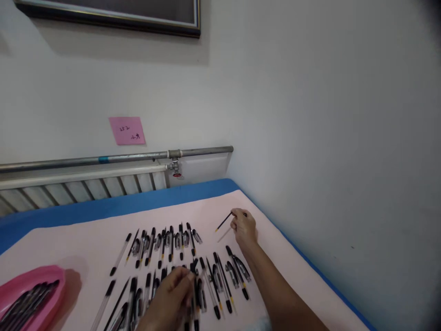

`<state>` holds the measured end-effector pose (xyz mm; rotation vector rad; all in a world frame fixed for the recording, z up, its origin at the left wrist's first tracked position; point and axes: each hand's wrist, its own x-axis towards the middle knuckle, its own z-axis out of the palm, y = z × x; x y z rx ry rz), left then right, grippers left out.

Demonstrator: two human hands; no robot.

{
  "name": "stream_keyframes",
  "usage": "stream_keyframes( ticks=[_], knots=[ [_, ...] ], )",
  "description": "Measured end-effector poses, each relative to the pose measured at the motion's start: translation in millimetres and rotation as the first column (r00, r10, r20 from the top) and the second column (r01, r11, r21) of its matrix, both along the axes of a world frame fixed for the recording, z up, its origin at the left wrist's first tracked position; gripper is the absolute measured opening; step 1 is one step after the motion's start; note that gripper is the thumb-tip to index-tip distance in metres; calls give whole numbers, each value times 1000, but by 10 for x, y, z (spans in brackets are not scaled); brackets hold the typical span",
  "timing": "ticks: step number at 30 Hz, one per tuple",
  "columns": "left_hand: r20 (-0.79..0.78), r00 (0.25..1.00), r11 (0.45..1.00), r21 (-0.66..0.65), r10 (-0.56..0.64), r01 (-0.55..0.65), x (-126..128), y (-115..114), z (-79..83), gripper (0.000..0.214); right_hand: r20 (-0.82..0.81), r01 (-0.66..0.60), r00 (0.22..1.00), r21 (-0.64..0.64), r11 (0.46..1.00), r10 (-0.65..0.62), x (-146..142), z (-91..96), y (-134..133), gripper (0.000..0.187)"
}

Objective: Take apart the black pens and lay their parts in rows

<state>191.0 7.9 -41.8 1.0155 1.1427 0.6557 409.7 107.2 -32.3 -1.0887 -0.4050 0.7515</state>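
Several black-capped clear pens lie in rows on a pink sheet. My right hand hovers past the right end of the far row, pinching a thin black pen refill with a yellow tip that points left. My left hand is low in the near row, fingers closed around a black pen, partly blurred. More pens lie between my two hands.
A pink tray with several dark pens sits at the lower left. The blue table edge borders the sheet. Behind are a radiator, a metal pipe and a pink note on the wall. A white wall stands close on the right.
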Motion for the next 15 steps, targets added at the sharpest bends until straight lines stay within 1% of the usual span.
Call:
stream_keyframes(
  ticks=[3, 5, 7, 9, 11, 12, 15],
  knots=[
    [-15, 995, 994, 57, 96, -95, -58, 116, 45, 35, 16, -23, 1000, -31, 999, 24, -36, -94, 139, 14],
    [-102, 986, 981, 157, 134, -117, -64, 241, 130, 34, 18, -43, 999, -43, 998, 44, -34, -121, 198, 12],
    [-275, 947, 952, 294, 168, -83, -8, 411, 244, 30, 9, -52, 999, -42, 998, 52, 2, -119, 238, 12],
    [-392, 903, 935, 352, 177, -31, 123, 614, 350, 27, -12, -49, 999, -29, 998, 48, 61, -100, 258, 11],
    [-486, 859, 932, 361, 161, 30, 314, 827, 414, 27, -36, -36, 999, -10, 999, 35, 129, -74, 259, 10],
    [-542, 826, 935, 351, 153, 57, 420, 927, 426, 26, -47, -27, 999, -1, 1000, 27, 162, -60, 254, 10],
    [-702, 703, 946, 295, 119, 134, 718, 1170, 402, 25, -77, 0, 997, 14, 1000, 1, 252, -25, 231, 10]
  ],
)
